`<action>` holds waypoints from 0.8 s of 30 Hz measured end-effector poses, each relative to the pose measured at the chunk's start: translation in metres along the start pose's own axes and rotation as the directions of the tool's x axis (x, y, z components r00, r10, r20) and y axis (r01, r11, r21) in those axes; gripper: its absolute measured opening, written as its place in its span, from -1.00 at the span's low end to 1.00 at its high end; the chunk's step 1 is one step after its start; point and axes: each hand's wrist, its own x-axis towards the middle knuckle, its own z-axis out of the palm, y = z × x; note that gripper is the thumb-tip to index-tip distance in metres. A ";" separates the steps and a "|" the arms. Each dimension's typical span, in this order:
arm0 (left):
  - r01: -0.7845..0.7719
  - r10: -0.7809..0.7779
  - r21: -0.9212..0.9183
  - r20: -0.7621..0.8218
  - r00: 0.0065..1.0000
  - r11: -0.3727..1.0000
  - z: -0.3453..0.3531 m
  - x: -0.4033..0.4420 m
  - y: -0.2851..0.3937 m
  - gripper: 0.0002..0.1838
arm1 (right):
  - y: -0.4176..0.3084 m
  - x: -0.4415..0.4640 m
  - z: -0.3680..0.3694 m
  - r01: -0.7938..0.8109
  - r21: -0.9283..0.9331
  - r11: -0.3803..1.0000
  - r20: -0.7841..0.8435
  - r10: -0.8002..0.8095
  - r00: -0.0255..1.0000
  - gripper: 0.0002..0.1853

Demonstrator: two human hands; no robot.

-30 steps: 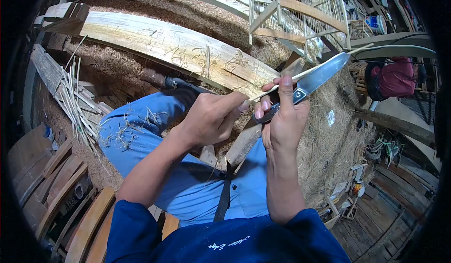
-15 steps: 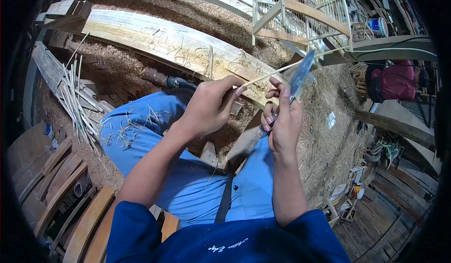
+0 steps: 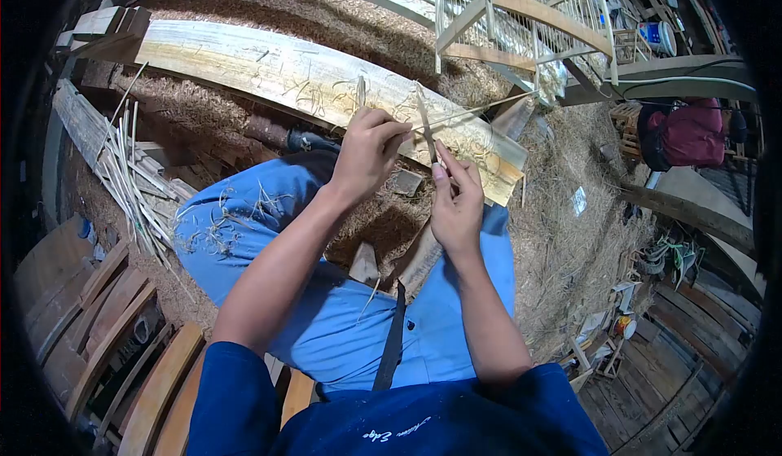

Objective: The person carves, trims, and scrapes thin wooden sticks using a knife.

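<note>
My left hand pinches the near end of a thin pale wooden strip, which slants away to the upper right. My right hand grips a knife, its blade pointing up and crossing the strip close to my left fingertips. Most of the knife's handle is hidden in the fingers. Under both hands lies a broad plank scattered with curled shavings.
A cage of thin bars and wooden slats stands at the top right. More thin strips lie in a bundle at the left. Shavings cover the floor. A dark red bag sits at the far right.
The knife has moved left along the strip toward my left hand, and its blade has turned from slanting right to nearly upright. My left hand has risen slightly, still holding the strip.
</note>
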 end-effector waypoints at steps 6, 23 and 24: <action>-0.042 0.040 -0.045 -0.042 0.998 0.998 0.006 0.002 -0.011 -0.85 | 0.006 0.006 0.008 0.009 0.093 0.996 -0.051 -0.004 0.999 -0.62; 0.012 -0.012 -0.106 0.005 1.000 0.994 0.001 0.006 -0.012 -0.71 | 0.016 0.016 0.014 0.038 0.080 0.996 -0.070 -0.033 0.997 -0.65; 0.019 -0.018 -0.109 0.013 1.000 0.994 0.000 0.005 -0.012 -0.70 | 0.017 0.016 0.014 0.037 0.080 0.996 -0.069 -0.031 0.997 -0.65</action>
